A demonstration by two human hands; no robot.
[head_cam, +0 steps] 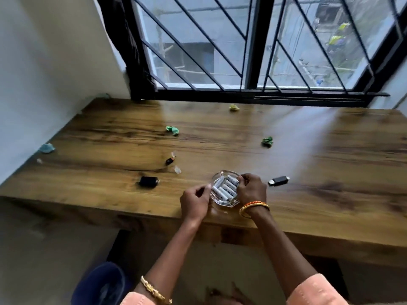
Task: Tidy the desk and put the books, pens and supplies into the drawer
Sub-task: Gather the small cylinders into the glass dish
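A clear glass dish [222, 202] sits near the front edge of the wooden desk [308, 168], and several white batteries [224, 188] lie inside it. My left hand [195, 202] is at the dish's left rim, fingers curled against the glass. My right hand [252, 190] grips the right rim, fingertips touching a battery at the top. A black USB stick [278, 180] lies just right of the dish. To the left are a small black box [148, 181] and a small black-and-orange item [169, 160].
Crumpled paper balls are scattered on the desk: green [172, 130], dark green [267, 141], yellow [234, 107], pale blue [46, 148]. A barred window runs along the back. A wall bounds the left side. A dark blue bin [101, 282] stands below the desk's front edge.
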